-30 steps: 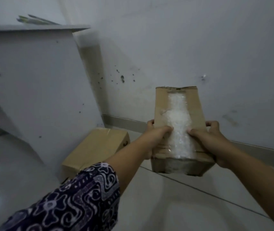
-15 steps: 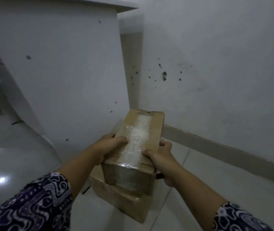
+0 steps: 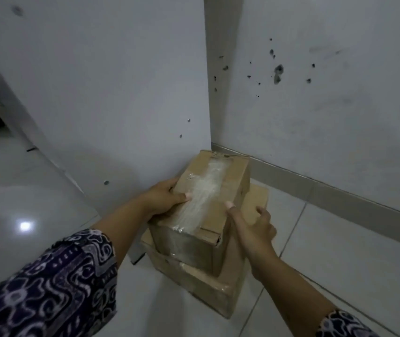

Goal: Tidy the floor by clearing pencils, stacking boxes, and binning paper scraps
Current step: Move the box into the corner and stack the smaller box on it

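Note:
A small cardboard box (image 3: 230, 173) with a wide strip of clear tape along its top rests on a larger flat cardboard box (image 3: 208, 290) on the floor, in the corner by the wall. My left hand (image 3: 162, 199) grips the small box's left side, thumb on the tape. My right hand (image 3: 252, 227) is at its right side with fingers spread, thumb tip touching the top edge, the other fingers apart from the box.
A white cabinet side panel (image 3: 111, 93) stands just left of the boxes. The scuffed white wall (image 3: 328, 98) and its grey skirting (image 3: 340, 198) run behind. Glossy white floor tiles (image 3: 340, 263) lie to the right and front.
The small box came down from mid-air onto the larger box. My right hand has loosened and opened off its side; the left still holds it.

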